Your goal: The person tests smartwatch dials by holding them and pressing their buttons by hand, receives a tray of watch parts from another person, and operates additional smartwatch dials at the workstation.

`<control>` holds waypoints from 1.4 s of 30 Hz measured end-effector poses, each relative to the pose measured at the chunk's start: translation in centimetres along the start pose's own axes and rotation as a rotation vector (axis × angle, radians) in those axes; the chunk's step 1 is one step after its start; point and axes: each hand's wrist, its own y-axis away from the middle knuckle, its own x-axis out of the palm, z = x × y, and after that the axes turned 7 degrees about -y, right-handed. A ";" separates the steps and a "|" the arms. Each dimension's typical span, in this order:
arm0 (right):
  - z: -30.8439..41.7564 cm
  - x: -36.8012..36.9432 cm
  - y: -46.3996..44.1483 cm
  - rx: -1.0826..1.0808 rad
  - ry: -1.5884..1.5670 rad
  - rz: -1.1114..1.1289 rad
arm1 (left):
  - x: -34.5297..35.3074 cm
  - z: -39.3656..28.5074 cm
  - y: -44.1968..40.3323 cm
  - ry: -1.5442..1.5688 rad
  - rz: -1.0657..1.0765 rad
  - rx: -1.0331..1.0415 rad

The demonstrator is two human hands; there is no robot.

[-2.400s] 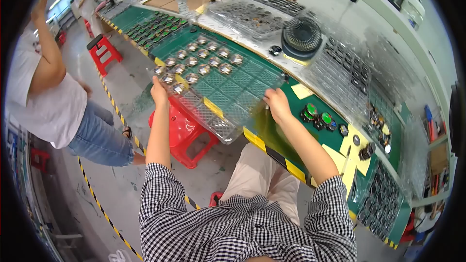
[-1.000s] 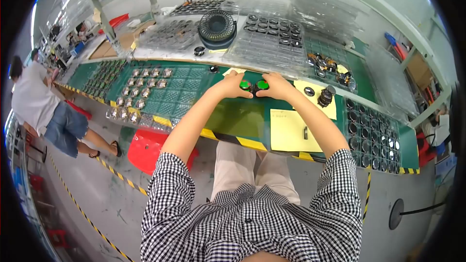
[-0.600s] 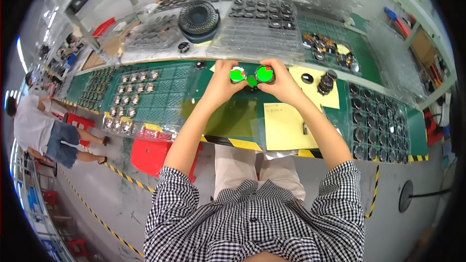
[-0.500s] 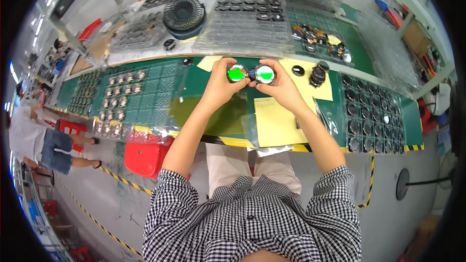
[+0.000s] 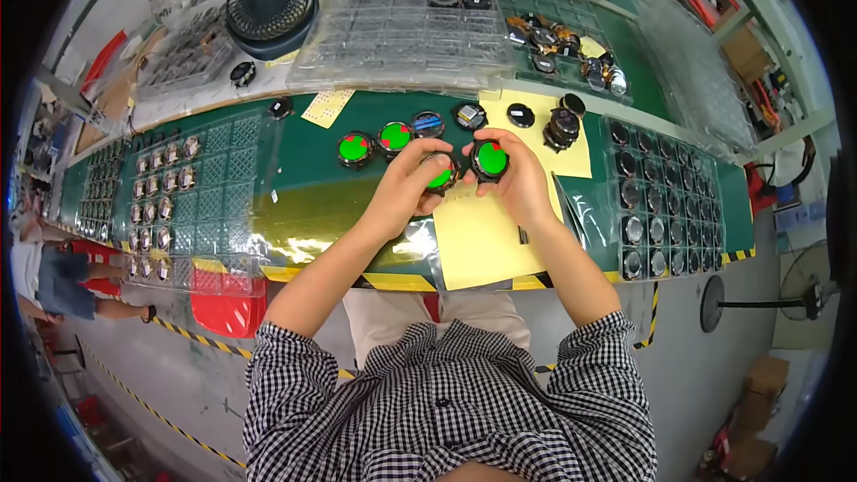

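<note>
The left hand (image 5: 404, 186) has its thumb and fingers closed around one green-faced disc (image 5: 438, 180), the thumb lying partly over the face. The right hand (image 5: 520, 183) grips a second green-faced disc (image 5: 490, 159) by the rim, face up. Both discs are held close together above the table; whether their rims touch, I cannot tell. Held this near, a small jerk of either wrist could knock edge on edge and scratch them, and a rim-only hold might let the right one slip. Thumb pressure could smudge the left one's face.

Just beyond the left hand, two loose green-faced discs (image 5: 354, 148) sit on the green tabletop (image 5: 317, 152), with a blue-striped disc (image 5: 428, 123) near them; a careless knuckle could bump these. To the far right, a stack of black discs (image 5: 561, 129) looks uneven, so a brushing forearm might topple it. Farther left, the clear tray (image 5: 237, 161) of silvery discs seems to overhang the table's near edge, where a passing hip could tip it.
</note>
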 end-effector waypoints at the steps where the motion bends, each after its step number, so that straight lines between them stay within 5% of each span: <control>1: -0.2 0.0 0.0 -0.001 -0.003 -0.005 | -0.1 0.1 0.0 0.040 -0.006 -0.025; 23: -0.4 1.2 1.2 0.001 0.047 0.023 | -1.2 0.0 -0.3 0.192 -0.058 -0.076; 38: -0.9 0.9 1.2 -0.030 -0.065 0.102 | -0.8 0.8 -0.3 -0.005 -0.048 0.128; 42: -1.1 1.2 1.2 -0.180 0.133 0.095 | 0.0 0.9 -0.2 -0.102 -0.077 0.309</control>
